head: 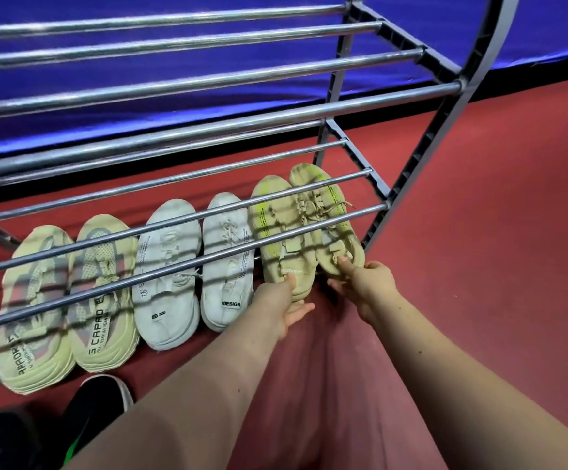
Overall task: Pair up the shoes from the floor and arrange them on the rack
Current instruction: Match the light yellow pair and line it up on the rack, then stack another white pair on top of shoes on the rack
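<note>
Head view, looking down at the rack [187, 217]. Both arms out, both hands busy at the right-hand end of the row. Left hand [284, 300] clamped on the heel of the left olive shoe [280, 232]: thumb pressed on top of the heel, fingers tucked underneath, pinching it between. Right hand [367, 283] just beside it, not touching, gripping the heel of the right olive shoe [330, 212]: thumb down on the heel tab, fingers curled round under the sole. Toes pointing away from the hands, neon-green stripes showing, laces loose. The two shoes side by side and touching, lying beneath two of the rack's steel bars, close to the grey side frame [409, 184] just beyond the right hand. Hard to tell whether resting on a lower bar or on the red floor [479, 249].

Just left of the left hand, a white pair [228, 259], toes away, heels toward the hands, also under the bars. Further left again, well apart from the hands, a pale yellow pair [104, 290] with grey and pink panels and black lettering near the heels. Nearer than that pair, down by the left forearm, a black shoe [92, 401] with a flash of green, lying on the floor outside the rack. Above and beyond the hands, an upper tier of steel bars, and behind it a blue padded mat [174, 106].
</note>
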`<state>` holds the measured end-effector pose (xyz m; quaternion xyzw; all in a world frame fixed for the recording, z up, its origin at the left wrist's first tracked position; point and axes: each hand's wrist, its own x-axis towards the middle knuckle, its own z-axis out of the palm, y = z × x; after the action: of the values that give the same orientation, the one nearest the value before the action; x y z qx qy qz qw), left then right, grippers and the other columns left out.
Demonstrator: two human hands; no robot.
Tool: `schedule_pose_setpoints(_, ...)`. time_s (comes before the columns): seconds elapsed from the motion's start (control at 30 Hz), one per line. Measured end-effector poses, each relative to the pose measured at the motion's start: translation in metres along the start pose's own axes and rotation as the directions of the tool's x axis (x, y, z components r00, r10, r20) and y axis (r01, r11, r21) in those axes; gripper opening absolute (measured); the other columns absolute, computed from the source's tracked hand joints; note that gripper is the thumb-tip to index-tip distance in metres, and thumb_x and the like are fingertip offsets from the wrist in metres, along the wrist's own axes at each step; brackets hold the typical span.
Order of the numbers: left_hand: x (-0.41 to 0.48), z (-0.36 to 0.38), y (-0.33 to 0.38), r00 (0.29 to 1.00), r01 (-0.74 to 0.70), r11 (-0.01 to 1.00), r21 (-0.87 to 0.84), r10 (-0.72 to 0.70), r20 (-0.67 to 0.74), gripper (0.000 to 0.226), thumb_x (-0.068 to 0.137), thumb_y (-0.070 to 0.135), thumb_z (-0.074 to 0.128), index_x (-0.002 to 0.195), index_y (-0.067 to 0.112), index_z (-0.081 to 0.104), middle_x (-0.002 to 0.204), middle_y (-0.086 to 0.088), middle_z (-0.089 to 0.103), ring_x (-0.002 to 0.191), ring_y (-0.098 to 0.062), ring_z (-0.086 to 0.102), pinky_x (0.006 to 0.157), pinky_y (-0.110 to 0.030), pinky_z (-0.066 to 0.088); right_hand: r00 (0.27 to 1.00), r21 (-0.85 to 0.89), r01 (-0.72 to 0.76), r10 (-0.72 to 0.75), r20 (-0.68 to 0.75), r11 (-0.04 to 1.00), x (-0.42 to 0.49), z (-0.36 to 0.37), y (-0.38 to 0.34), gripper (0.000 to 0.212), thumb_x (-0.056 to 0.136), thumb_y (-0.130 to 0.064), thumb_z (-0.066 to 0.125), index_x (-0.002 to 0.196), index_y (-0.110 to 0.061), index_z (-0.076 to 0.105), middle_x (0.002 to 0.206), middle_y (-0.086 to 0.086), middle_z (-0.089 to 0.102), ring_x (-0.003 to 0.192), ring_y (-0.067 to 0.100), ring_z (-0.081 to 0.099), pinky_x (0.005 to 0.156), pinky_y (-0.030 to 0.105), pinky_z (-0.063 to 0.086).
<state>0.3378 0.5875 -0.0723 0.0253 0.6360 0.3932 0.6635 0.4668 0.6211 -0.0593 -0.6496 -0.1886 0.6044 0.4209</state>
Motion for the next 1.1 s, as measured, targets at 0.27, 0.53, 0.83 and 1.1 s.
schedule_pose_setpoints(0.27, -0.016, -0.019, -0.006, 0.995, 0.068, 0.988, 0.141, -0.076, 0.057, 0.055, 0.09, 0.038, 0.059, 0.134, 0.009, 0.043, 0.112, -0.024, 0.053, 0.078, -0.034, 0.063, 0.064, -0.037, 0.055, 0.998, -0.063, -0.066, 0.066, -0.007, 0.996, -0.017, -0.004, 0.02, 0.034, 0.075, -0.024, 0.079, 0.079, -0.001, 0.054, 0.073, 0.011, 0.055, 0.074, 0.031, 0.062, 0.069, 0.035, 0.06)
schedule_pose_setpoints(0.53, -0.061, -0.061, -0.012, 0.997, -0.074, 0.938, 0.339, 0.064, 0.043, 0.026, 0.091, 0.034, 0.056, 0.093, 0.008, 0.053, 0.076, -0.009, 0.059, 0.053, -0.019, 0.058, 0.042, -0.021, 0.044, 0.993, -0.281, -0.083, 0.104, 0.058, 0.956, -0.05, 0.01, 0.029, 0.025, 0.082, -0.025, 0.069, 0.092, -0.007, 0.056, 0.067, 0.011, 0.058, 0.049, 0.016, 0.054, 0.043, 0.02, 0.042)
schedule_pose_setpoints(0.83, -0.116, -0.183, -0.014, 0.98, -0.153, 0.924, 0.351, 0.187, -0.065, 0.02, 0.091, 0.028, 0.054, 0.082, 0.01, 0.051, 0.06, -0.004, 0.05, 0.042, -0.014, 0.042, 0.038, -0.016, 0.028, 0.937, -0.47, 0.099, 0.077, 0.341, 0.877, -0.127, 0.066, 0.058, 0.017, 0.085, -0.024, 0.066, 0.081, -0.014, 0.053, 0.059, 0.005, 0.055, 0.033, 0.008, 0.044, 0.044, 0.017, 0.029)
schedule_pose_setpoints(1.1, -0.164, -0.322, -0.021, 0.935, -0.191, 0.926, 0.325, 0.272, -0.226, 0.019, 0.09, 0.03, 0.057, 0.089, 0.011, 0.056, 0.062, -0.005, 0.052, 0.041, -0.013, 0.043, 0.041, -0.017, 0.027, 0.83, -0.678, 0.227, 0.226, 0.51, 0.699, -0.188, 0.138, 0.106, 0.021, 0.086, -0.028, 0.066, 0.077, -0.014, 0.054, 0.065, 0.005, 0.061, 0.041, 0.01, 0.047, 0.044, 0.018, 0.033)
